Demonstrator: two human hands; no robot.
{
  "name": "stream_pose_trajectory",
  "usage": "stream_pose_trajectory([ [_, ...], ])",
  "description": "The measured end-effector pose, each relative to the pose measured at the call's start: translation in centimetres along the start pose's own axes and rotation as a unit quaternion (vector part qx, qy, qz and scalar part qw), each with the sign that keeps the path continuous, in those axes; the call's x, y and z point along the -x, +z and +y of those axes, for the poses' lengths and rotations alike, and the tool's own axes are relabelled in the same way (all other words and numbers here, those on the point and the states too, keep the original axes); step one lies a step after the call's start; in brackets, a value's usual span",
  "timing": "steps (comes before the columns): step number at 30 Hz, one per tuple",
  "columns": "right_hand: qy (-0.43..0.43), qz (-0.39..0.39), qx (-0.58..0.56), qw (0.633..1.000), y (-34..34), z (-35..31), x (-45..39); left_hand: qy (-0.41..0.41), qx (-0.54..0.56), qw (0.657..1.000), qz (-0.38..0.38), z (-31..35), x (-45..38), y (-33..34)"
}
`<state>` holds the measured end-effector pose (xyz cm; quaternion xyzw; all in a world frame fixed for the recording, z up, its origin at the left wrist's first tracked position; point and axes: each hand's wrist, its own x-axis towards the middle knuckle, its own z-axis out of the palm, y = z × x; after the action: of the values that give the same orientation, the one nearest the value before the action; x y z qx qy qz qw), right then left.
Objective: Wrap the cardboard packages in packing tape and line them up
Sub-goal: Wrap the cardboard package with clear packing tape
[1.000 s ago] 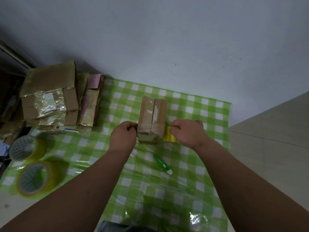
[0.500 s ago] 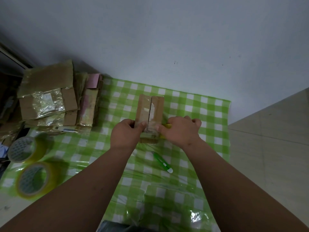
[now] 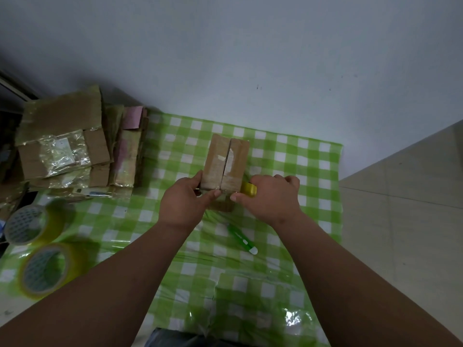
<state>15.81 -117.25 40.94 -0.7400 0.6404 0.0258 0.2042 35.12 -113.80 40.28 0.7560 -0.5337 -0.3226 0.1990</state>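
We grip the package (image 3: 225, 166) with left hand (image 3: 184, 202); right hand (image 3: 271, 199) grasps tape roll (image 3: 249, 189) beside it. Keep tape taut, wrap square.

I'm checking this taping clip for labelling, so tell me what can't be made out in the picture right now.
All in the head view:
- Yellow tape roll: mostly hidden by the right hand; its size is unclear.
- Near end of the cardboard package: covered by the left hand and both thumbs.
- Print on the two spare tape rolls: blurred.
- Stack of packages at left: its far side is dark and cut off by the edge.
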Motion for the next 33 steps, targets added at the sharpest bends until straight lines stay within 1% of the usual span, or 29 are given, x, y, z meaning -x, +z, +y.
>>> stream_pose_trajectory([
  [3,-0.002,0.014,0.006,1.0,0.2,-0.1,0.2,0.019,-0.026,0.999,0.015,-0.2,0.0,0.1],
  [5,0.002,0.008,-0.014,1.0,0.2,0.2,0.4,0.024,-0.038,0.999,0.006,-0.6,0.2,0.3],
  [9,-0.003,-0.03,-0.043,0.999,0.1,0.8,0.4,-0.011,0.028,1.0,0.0,-1.1,0.5,0.6],
  [12,-0.004,-0.035,-0.042,0.998,-0.2,0.7,0.2,-0.029,0.066,0.997,0.005,-0.9,0.6,0.9],
  [18,0.019,-0.046,-0.117,0.992,-0.4,0.5,0.7,-0.023,0.08,0.997,0.004,-0.8,0.6,0.8],
  [21,0.036,-0.09,-0.158,0.983,-1.0,0.0,0.8,-0.034,0.098,0.995,0.004,-0.8,0.5,0.6],
  [24,0.023,-0.129,-0.215,0.968,-1.4,-1.0,1.3,-0.06,0.136,0.989,0.017,-0.9,-0.3,-0.1],
  [27,0.03,-0.118,-0.303,0.945,-1.5,-2.2,2.0,-0.052,0.157,0.985,0.043,-0.6,-1.5,-1.0],
  [30,0.08,-0.123,-0.436,0.888,-0.8,-3.5,3.1,-0.018,0.108,0.993,0.041,0.1,-2.6,-1.7],
  [33,0.125,-0.131,-0.508,0.842,0.5,-4.3,3.8,0.022,0.043,0.999,0.001,0.5,-3.0,-2.3],
])
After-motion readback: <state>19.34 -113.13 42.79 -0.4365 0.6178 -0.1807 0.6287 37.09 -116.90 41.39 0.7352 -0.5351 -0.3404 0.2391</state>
